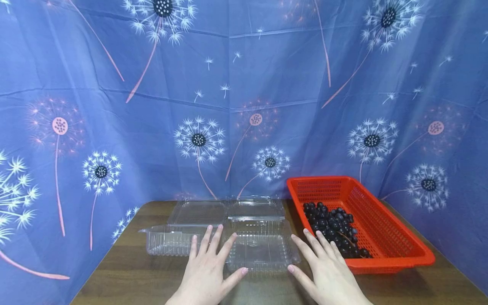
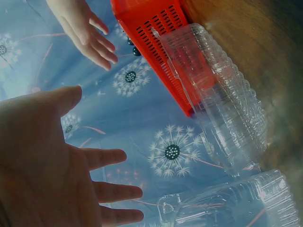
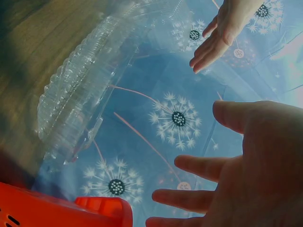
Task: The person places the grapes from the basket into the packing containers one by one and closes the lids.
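Observation:
Both bare hands are held out over the front of the table, palms down, fingers spread and straight, holding nothing. My left hand (image 1: 209,271) overlaps the near edge of the left clear plastic clamshell box (image 1: 164,243) in the head view. Beside it lies a second clear plastic clamshell box (image 1: 263,248), between the two hands. Both boxes have their lids laid back toward the curtain. My right hand (image 1: 329,271) is in front of a red plastic basket (image 1: 385,228), its fingertips overlapping the near left rim. Dark grapes (image 1: 328,220) are heaped in the basket's left part.
The brown wooden table (image 1: 126,271) carries the boxes and basket. A blue curtain (image 1: 152,127) printed with dandelions hangs right behind the table and along its sides. The red basket (image 2: 165,61) also shows beside a clear box (image 2: 227,104) in the left wrist view.

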`<state>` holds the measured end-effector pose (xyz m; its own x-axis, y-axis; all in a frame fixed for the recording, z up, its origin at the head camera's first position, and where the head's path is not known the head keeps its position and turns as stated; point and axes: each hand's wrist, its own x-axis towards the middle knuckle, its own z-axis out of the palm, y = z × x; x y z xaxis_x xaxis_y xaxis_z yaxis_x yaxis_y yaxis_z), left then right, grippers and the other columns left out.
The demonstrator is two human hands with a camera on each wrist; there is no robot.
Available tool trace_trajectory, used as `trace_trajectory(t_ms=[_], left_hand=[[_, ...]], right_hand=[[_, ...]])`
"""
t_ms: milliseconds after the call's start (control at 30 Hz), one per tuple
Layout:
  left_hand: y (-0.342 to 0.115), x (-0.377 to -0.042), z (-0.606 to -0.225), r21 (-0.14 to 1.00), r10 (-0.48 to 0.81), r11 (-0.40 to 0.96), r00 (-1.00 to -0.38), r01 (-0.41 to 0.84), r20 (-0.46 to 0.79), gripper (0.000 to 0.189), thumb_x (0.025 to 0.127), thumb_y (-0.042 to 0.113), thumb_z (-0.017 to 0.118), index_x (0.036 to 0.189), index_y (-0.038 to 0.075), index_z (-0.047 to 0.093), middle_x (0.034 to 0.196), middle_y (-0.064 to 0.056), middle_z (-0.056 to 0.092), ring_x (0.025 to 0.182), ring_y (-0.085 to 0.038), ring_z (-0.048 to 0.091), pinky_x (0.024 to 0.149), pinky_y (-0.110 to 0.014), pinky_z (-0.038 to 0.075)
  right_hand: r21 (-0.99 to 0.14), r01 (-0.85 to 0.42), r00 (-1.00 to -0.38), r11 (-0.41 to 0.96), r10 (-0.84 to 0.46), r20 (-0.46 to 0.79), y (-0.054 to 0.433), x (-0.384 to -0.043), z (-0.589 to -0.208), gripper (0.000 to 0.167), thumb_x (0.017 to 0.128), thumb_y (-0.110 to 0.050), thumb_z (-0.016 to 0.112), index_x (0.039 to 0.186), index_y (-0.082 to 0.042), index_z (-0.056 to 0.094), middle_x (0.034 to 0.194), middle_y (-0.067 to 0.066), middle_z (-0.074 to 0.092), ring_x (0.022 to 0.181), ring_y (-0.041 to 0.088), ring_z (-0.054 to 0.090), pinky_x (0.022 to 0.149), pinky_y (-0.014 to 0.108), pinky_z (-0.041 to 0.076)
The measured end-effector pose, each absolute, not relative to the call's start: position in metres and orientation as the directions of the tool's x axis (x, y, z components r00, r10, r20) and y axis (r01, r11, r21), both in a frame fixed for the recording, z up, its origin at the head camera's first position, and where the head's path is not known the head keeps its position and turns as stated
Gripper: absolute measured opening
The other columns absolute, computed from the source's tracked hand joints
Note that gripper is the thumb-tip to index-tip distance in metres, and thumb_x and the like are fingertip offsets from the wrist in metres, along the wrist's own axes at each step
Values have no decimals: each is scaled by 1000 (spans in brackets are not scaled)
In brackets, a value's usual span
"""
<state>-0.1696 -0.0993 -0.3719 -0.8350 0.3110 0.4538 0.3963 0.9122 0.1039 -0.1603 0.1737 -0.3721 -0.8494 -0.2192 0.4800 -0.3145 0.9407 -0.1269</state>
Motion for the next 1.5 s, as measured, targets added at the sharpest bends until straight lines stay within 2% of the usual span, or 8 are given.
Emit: trace_trajectory(t_ms=[233,333,567,667,733,900,1233,1500], left_hand=[[-101,-170,-373,132,306,906,-839,402,450,72,85,70,42,141,25,43,148,-14,37,138,-37,28,106,-63,24],[-100,-170,-370,162,296,895,-824,416,483,71,86,68,44,139,21,46,145,-13,40,134,-36,35,103,-59,33],[-97,-172,-363,227,256,859,-771,458,583,58,84,45,64,132,15,52,134,-9,50,116,-26,51,89,-45,48],[-98,-172,-365,277,238,836,-768,473,595,52,83,37,67,127,11,56,123,-6,57,108,-22,57,86,-40,52],[-100,-173,-367,323,227,815,-777,481,587,46,84,32,68,121,8,58,110,-4,61,93,-16,60,75,-33,55],[-105,-182,-377,395,205,778,-792,488,575,31,82,19,70,106,-1,63,89,-5,65,67,-7,56,57,-18,49],[-118,-198,-398,489,179,750,-848,445,498,23,81,8,69,100,-7,65,92,-17,70,63,-9,63,55,-12,50],[-122,-199,-409,637,124,670,-903,382,411,19,82,6,66,97,-6,68,84,-13,71,64,-8,63,54,-11,48]], right_hand=[[-149,-329,-842,933,-218,494,173,-161,-371,59,85,-57,57,134,-26,52,140,7,49,130,37,40,101,61,32],[-176,-346,-828,922,-212,519,173,-164,-366,57,85,-54,59,133,-23,53,138,9,51,127,37,44,99,58,36],[-272,-382,-812,883,-181,555,170,-177,-359,51,86,-42,64,130,-18,55,132,10,54,119,31,51,87,55,47],[-304,-413,-797,858,-180,576,169,-183,-361,47,85,-34,67,127,-14,57,127,11,57,115,32,54,88,53,48],[-322,-428,-793,844,-181,581,168,-188,-362,46,84,-29,69,125,-12,58,122,11,59,110,32,58,86,52,49],[-366,-386,-844,847,-164,511,163,-201,-369,48,82,-26,72,124,-9,58,116,13,60,97,28,62,78,47,54],[-372,-282,-914,884,-131,383,148,-205,-385,53,81,-25,71,125,0,54,115,23,56,101,36,61,84,49,51],[-355,-242,-933,903,-117,339,156,-191,-397,63,81,-22,71,130,9,45,121,27,53,111,39,55,89,51,48]])
